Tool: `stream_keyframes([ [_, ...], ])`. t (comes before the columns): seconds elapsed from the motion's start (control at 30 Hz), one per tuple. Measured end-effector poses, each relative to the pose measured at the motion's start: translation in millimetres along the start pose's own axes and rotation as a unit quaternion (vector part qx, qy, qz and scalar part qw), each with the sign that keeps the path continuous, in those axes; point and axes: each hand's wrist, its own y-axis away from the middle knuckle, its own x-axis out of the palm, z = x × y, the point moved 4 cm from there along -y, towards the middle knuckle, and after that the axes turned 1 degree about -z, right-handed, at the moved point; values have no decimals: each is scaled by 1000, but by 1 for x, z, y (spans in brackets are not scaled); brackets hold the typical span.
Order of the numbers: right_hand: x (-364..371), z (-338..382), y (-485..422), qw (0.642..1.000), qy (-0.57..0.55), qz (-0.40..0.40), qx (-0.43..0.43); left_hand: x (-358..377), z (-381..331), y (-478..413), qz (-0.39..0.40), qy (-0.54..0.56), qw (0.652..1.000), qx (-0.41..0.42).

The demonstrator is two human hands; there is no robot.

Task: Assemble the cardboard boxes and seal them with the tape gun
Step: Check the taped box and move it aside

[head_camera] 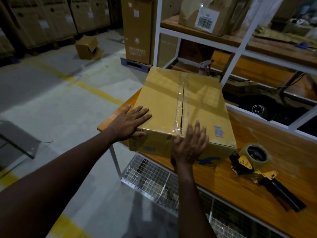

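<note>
Brown cardboard box on orange wooden table looks assembled and sealed, clear tape along top seam; left hand and right hand flat, fingers straight, on its near edge; yellow-black tape gun lies beside it.

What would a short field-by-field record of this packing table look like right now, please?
box: flaps shut, on the left end of the table
tape: clear strip along the top seam and over the near edge
left hand: flat on the box's near left corner, fingers straight
right hand: fingers spread, on the near edge where the tape folds down
tape gun: lying on the table right of the box, untouched
</note>
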Motion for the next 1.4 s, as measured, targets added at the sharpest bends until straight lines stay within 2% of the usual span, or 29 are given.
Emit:
stream_keyframes([
  [0.17,-10,-12,10,1000,4,23,-1,-8,-5,2,11,-24,999,-45],
  [0.3,-30,-1,7,992,-112,12,58,-26,-35,-11,31,-53,992,-110],
  [0.4,-53,10,-9,982,-174,-44,62,-30,-69,-46,32,-29,995,-88],
  [0.5,-62,12,-51,979,-177,-89,40,-29,-104,-80,40,-29,998,-28],
  [0.67,-43,-12,-82,992,-112,-62,10,-14,-119,-90,39,-50,998,-6],
  [0.93,-42,-25,-72,988,-121,-93,22,-12,-120,-89,36,-37,999,-2],
  [1.07,-38,-48,-49,994,-88,-64,24,-16,-123,-87,38,-36,999,-16],
  [1.2,-38,-80,-5,999,-32,6,34,-14,-124,-87,50,-38,998,-25],
  [1.3,-45,-84,7,998,-40,37,9,-15,-124,-86,49,-42,998,-26],
  [1.4,-53,-81,16,995,-82,55,26,-14,-130,-86,48,-31,998,-28],
])
